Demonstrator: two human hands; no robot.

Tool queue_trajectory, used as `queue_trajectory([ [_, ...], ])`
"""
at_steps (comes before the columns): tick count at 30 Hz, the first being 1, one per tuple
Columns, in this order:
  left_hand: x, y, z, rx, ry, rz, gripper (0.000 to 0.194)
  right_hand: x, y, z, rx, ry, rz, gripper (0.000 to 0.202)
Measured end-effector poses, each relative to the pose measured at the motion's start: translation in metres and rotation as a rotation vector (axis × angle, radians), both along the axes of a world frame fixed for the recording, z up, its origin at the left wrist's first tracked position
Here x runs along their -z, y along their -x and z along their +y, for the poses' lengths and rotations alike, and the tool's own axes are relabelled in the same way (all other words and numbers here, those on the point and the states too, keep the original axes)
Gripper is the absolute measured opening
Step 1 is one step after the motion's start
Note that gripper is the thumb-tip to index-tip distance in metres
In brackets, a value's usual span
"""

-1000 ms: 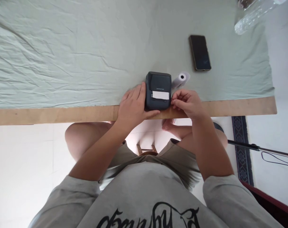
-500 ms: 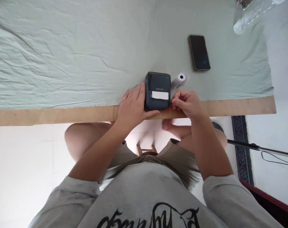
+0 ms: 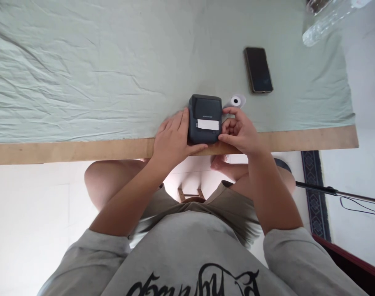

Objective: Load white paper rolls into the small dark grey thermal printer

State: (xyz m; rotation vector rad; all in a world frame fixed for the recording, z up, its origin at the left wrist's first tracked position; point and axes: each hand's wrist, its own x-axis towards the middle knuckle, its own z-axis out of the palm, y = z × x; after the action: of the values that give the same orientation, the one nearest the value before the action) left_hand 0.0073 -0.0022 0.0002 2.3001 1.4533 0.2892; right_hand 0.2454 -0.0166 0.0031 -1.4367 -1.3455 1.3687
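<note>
A small dark grey receipt printer (image 3: 205, 107) stands near the table's front edge, with a white paper strip (image 3: 208, 124) showing across its front part. My left hand (image 3: 172, 133) holds its left side, fingers laid along it and thumb across the near corner. On the right side, my right hand (image 3: 239, 132) grips it with forefinger and thumb apart, the other fingers curled. Just behind my right forefinger lies a white paper roll (image 3: 236, 101) with a dark core hole; part of it is hidden by the hand.
A black phone (image 3: 258, 69) lies on the pale green cloth (image 3: 113, 74) to the back right. Clear plastic bottles (image 3: 318, 33) are at the far right corner. The table's bare wooden edge (image 3: 82, 151) runs in front of my body. A dark pole (image 3: 317, 188) is at the right.
My right hand has opened from a closed pinch and moved slightly left onto the printer's right side. My left hand and the printer have hardly moved.
</note>
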Motion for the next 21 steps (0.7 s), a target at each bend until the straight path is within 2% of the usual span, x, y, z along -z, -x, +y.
queue_trajectory([
  [4,0.0,0.0,-0.001,-0.005,-0.009,-0.011,0.107,0.001,-0.001,-0.001,-0.002,-0.015,-0.034,0.08],
  [15,0.003,0.001,-0.001,-0.012,-0.028,-0.017,0.109,0.013,-0.006,0.001,-0.051,-0.096,-0.074,0.092],
  [21,0.001,0.001,-0.001,-0.043,-0.041,-0.024,0.104,0.019,-0.007,0.0,-0.079,-0.168,-0.109,0.092],
])
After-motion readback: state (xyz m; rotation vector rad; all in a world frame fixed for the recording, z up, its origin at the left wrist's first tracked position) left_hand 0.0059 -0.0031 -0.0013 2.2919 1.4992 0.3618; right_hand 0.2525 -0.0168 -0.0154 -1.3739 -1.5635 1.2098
